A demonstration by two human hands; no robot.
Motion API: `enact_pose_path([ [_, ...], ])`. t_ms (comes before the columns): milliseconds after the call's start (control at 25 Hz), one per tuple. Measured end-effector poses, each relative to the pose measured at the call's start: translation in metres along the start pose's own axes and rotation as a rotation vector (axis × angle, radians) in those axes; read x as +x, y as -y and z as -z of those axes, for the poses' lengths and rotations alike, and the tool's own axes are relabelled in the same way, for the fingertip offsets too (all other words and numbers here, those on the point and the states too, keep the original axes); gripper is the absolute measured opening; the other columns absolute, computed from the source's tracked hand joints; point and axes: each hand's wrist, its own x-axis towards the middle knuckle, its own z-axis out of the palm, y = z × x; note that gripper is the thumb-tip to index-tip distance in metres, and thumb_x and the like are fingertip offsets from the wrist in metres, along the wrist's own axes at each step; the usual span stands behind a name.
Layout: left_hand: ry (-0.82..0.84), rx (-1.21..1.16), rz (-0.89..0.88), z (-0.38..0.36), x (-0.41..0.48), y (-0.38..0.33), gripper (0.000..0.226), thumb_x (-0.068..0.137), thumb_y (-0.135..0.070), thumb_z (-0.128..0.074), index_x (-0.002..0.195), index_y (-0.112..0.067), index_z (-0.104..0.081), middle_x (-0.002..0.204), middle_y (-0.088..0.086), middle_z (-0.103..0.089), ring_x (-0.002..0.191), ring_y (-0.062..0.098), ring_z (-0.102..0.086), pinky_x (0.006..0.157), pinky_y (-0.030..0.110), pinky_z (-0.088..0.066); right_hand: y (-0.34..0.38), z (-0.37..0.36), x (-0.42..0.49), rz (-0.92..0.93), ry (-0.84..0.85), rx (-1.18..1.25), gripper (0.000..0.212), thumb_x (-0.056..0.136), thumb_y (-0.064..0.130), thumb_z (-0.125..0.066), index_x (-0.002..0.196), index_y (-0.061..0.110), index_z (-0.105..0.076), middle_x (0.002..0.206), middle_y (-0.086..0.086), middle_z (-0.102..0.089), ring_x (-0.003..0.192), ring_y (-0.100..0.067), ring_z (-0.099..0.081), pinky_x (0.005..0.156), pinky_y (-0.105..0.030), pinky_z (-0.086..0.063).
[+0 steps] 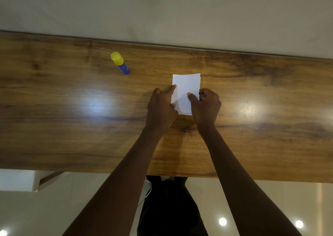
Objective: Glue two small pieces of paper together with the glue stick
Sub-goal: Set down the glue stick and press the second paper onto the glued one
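Note:
A small white paper stack (185, 86) lies on the wooden table (72, 118), one sheet on top of another with a thin edge of the lower sheet showing at the right. My left hand (161, 109) holds its left edge, index finger stretched along that edge and thumb on the near corner. My right hand (205, 106) pinches the right edge, thumb lying on top of the paper and fingers curled at the side. A glue stick (119, 63) with a yellow cap and blue body stands capped at the back left, apart from both hands.
The table's far edge meets a pale wall. Its near edge runs just in front of my body, with light floor below. Bright lamp reflections sit on the tabletop to the left and right of the paper.

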Motion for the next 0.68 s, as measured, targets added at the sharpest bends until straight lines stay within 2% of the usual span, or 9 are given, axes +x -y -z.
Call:
enact_pose_path([
  [200,-0.012,-0.001,-0.002,0.0009,0.0006,-0.0004,0.063,0.079,-0.006,-0.064,0.136,-0.016,-0.038,0.126,0.018,-0.049,0.121,0.032,-0.043,0.097,0.042,-0.044,0.0004,0.0018,-0.0001,0.018,-0.056,0.013,0.04,0.072,0.019,-0.071,0.103,0.005,-0.05,0.098,-0.013,-0.065,0.074,-0.011,-0.052,0.048,-0.008,-0.03],
  [320,-0.021,-0.009,0.0,0.0015,0.0004,-0.0013,0.063,0.078,-0.006,-0.064,0.135,-0.016,-0.039,0.126,0.017,-0.049,0.12,0.032,-0.044,0.097,0.041,-0.044,-0.0023,0.002,0.0017,0.029,-0.059,-0.017,0.045,0.07,0.021,-0.074,0.102,0.008,-0.045,0.09,-0.011,-0.063,0.07,-0.012,-0.051,0.048,-0.01,-0.029],
  [480,-0.026,-0.034,0.005,0.0023,0.0007,-0.0017,0.063,0.077,-0.005,-0.065,0.134,-0.015,-0.041,0.124,0.018,-0.05,0.119,0.032,-0.045,0.096,0.042,-0.045,-0.0054,0.0022,0.0053,0.014,-0.055,-0.039,0.048,0.068,0.025,-0.075,0.102,0.009,-0.045,0.09,-0.011,-0.064,0.071,-0.014,-0.052,0.048,-0.013,-0.03],
  [680,-0.027,-0.02,0.024,-0.0001,0.0029,-0.0006,0.062,0.077,-0.006,-0.064,0.134,-0.018,-0.041,0.125,0.017,-0.05,0.119,0.03,-0.045,0.097,0.039,-0.043,-0.0073,0.0051,0.0065,-0.045,-0.073,-0.036,0.054,0.063,0.031,-0.078,0.099,0.012,-0.044,0.08,0.004,-0.05,0.07,-0.013,-0.049,0.05,-0.019,-0.032],
])
